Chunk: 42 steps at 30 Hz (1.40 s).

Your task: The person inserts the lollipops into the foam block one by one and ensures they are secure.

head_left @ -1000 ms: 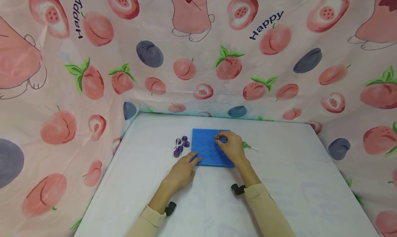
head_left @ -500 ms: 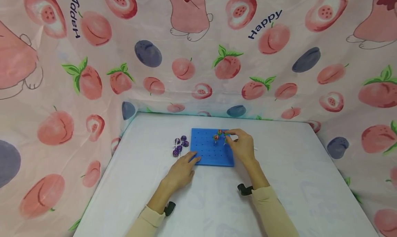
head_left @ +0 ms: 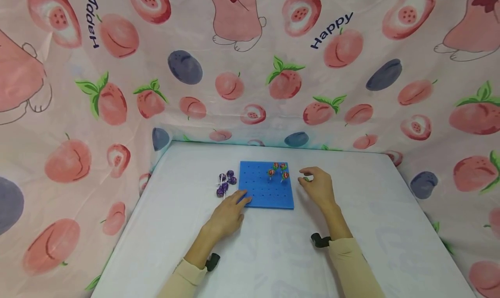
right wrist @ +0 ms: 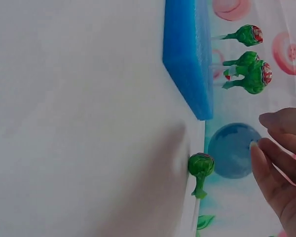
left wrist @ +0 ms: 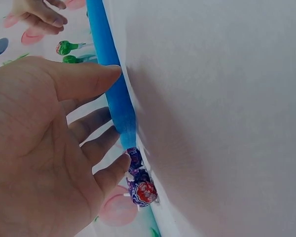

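Note:
A blue foam board (head_left: 254,189) with rows of small holes lies on the table. My left hand (head_left: 228,213) rests its straight fingers on the board's near-left corner. Several green-wrapped lollipops (head_left: 285,175) stand upright by their sticks in the board's far-right part. My right hand (head_left: 319,187) hovers right of the board, fingers bent and parted, with nothing between thumb and fingertips in the right wrist view. Below it, one green lollipop (right wrist: 201,165) lies on the table, mostly hidden behind the hand in the head view.
Several purple-wrapped lollipops (head_left: 223,186) lie in a loose cluster left of the board, close to my left fingertips. White cloth covers the table (head_left: 265,254). A fruit-printed curtain (head_left: 250,81) rises at its back and sides.
My right hand set a green lollipop upright in the board's right side, let go of it and moved off to the right. The left hand stays on the board's corner.

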Available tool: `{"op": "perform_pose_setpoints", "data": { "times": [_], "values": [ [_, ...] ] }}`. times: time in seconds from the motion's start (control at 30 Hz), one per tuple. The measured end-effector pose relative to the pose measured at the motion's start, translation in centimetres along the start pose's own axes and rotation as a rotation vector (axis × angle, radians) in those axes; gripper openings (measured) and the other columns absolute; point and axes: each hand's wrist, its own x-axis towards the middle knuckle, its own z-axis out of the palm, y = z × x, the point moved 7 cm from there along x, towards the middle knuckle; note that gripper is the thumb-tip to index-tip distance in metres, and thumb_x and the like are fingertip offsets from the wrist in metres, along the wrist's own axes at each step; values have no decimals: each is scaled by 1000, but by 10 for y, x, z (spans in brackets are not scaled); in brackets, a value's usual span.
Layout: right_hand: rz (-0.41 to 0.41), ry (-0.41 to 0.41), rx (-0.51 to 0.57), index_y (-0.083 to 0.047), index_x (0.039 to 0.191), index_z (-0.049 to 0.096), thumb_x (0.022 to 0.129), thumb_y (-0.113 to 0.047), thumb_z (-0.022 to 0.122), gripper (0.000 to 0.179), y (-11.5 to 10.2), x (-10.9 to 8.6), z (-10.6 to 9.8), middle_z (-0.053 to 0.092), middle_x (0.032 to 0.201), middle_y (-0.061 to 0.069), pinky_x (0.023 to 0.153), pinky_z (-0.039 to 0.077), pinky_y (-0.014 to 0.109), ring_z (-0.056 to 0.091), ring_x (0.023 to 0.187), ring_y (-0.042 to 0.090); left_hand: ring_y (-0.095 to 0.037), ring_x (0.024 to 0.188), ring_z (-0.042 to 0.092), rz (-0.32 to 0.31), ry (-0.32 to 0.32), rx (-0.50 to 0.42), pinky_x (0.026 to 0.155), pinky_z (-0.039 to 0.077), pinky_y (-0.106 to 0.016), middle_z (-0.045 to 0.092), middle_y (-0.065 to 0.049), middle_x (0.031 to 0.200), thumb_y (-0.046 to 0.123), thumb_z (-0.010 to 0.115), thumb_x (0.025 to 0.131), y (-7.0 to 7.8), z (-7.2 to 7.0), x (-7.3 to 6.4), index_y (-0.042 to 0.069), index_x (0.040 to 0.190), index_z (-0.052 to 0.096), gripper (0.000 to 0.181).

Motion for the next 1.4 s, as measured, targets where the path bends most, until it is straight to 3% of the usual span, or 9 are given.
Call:
{"op": "perform_pose_setpoints", "data": {
  "times": [0.2, 0.4, 0.67, 1.1, 1.4],
  "values": [
    [60, -34, -68, -4, 111, 78, 89, -14, 81, 25, 12, 1, 0, 74, 109, 19, 86, 56, 55, 70, 102, 40, -35, 152, 36, -3, -1, -1, 124, 35, -50, 38, -15, 165, 12, 68, 100, 0, -1, 0, 11, 153, 52, 56],
    [79, -66, -116, -2, 111, 79, 89, -15, 80, 26, 22, 1, 3, 74, 108, 22, 79, 57, 55, 70, 95, 38, -36, 151, 37, -6, 1, -7, 123, 36, -50, 39, -16, 164, 10, 69, 99, 0, 0, 0, 9, 152, 53, 55],
    [116, -89, -112, -1, 117, 76, 91, -17, 79, 31, 38, 4, 11, 73, 112, 20, 83, 58, 54, 70, 100, 37, -34, 152, 36, -12, 4, -6, 124, 34, -49, 38, -14, 165, 10, 69, 99, 0, 0, 1, 11, 153, 53, 56],
    [112, -159, -105, 3, 117, 75, 91, -11, 77, 30, 44, 8, 19, 72, 109, 20, 86, 56, 54, 69, 98, 36, -35, 151, 37, -15, -12, -6, 123, 36, -50, 38, -14, 165, 12, 68, 100, -1, 1, 1, 12, 154, 52, 57],
    [110, -159, -91, 3, 114, 75, 92, -9, 75, 25, 48, 10, 22, 73, 103, 19, 86, 57, 54, 69, 96, 35, -36, 150, 39, -14, -2, -9, 122, 36, -50, 38, -14, 165, 10, 69, 99, 0, -1, 0, 11, 154, 52, 57]
  ]
}}
